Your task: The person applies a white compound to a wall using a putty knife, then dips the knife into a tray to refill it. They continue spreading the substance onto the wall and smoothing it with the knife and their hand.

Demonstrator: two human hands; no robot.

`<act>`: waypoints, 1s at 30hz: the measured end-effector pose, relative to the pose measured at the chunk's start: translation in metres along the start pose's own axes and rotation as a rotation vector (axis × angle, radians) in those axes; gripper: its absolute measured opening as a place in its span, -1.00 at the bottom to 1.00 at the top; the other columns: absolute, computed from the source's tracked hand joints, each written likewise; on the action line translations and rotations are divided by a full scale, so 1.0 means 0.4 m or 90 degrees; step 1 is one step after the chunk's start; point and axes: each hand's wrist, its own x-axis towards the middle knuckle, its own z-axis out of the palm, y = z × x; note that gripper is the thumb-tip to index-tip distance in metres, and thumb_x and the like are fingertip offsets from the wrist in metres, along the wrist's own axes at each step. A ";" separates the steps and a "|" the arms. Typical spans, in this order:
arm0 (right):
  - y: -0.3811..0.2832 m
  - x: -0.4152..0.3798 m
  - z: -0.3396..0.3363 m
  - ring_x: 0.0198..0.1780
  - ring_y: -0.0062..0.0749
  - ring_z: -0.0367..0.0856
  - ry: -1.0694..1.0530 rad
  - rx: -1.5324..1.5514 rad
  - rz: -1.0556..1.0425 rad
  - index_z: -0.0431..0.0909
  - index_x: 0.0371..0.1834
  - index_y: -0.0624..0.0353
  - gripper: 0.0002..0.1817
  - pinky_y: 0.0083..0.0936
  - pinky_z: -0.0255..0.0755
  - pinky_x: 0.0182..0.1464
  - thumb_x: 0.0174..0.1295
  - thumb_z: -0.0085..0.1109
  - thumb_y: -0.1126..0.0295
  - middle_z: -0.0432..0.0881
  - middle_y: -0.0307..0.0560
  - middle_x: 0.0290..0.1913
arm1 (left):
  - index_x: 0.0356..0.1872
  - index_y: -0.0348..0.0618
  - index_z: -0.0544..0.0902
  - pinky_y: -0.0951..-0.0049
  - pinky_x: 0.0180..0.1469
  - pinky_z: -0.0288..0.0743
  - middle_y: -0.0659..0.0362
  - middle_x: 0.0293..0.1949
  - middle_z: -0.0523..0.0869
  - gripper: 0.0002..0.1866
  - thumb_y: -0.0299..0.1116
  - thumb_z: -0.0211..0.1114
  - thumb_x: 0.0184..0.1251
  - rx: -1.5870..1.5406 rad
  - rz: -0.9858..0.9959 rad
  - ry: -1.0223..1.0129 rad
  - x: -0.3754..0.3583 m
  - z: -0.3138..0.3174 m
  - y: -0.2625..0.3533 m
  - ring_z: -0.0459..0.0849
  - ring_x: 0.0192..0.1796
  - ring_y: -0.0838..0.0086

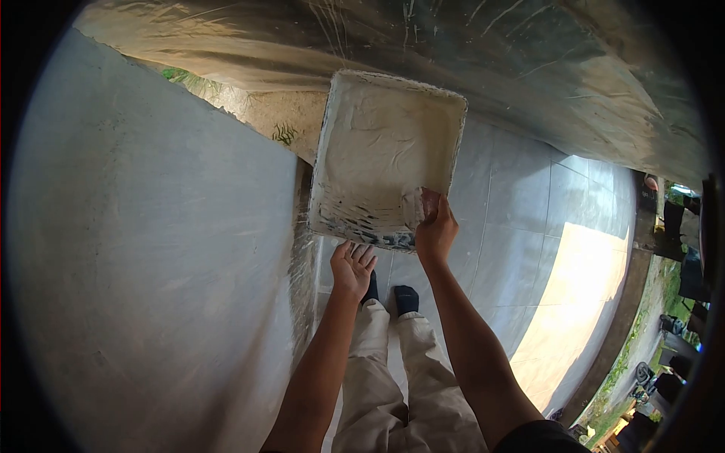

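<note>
A rectangular paint tray with thick whitish paint and a ridged, dark-streaked near end sits in front of me. My right hand is closed around a wide, paint-coated brush with a reddish-brown part beside the fingers. The brush overlaps the tray's near right corner, its pale end inside the tray. Just below the near rim is my left hand, palm turned up. Its fingers are apart and slightly curled, with nothing in them.
A grey plastered wall runs along the left. Paint-splashed sheeting hangs across the far side. Grey floor tiles lie to the right, with a bright sunlit patch. My feet in dark socks stand below the tray.
</note>
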 end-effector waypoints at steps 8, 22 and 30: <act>-0.007 -0.043 0.048 -0.10 0.17 0.65 0.022 -0.008 0.111 0.50 0.10 0.41 -0.62 -0.15 0.50 -0.08 0.17 -0.01 0.63 0.65 0.30 -0.13 | 0.46 -0.08 0.11 0.16 0.44 -0.08 0.03 0.47 0.17 -0.26 0.02 0.06 0.34 -0.033 0.045 0.059 0.009 0.003 0.025 0.09 0.51 0.19; -0.066 -0.100 0.115 -0.19 0.16 0.66 0.020 0.003 0.143 0.53 0.07 0.43 -0.64 -0.21 0.50 -0.15 0.20 0.04 0.57 0.65 0.34 -0.21 | 0.51 -0.17 -0.08 0.13 0.52 -0.24 -0.04 0.52 0.01 -0.18 0.02 -0.02 0.37 -0.041 0.056 0.031 0.014 -0.021 0.050 -0.10 0.57 0.15; -0.044 -0.086 0.144 -0.06 -0.15 0.69 -0.192 0.324 0.257 0.52 0.11 0.38 -0.64 -0.39 0.47 -0.01 0.25 0.09 0.51 0.67 0.24 -0.08 | 0.50 -0.20 -0.03 0.13 0.52 -0.22 -0.06 0.49 0.12 -0.19 0.03 -0.01 0.37 -0.047 0.095 0.038 -0.030 -0.028 0.062 0.04 0.54 0.12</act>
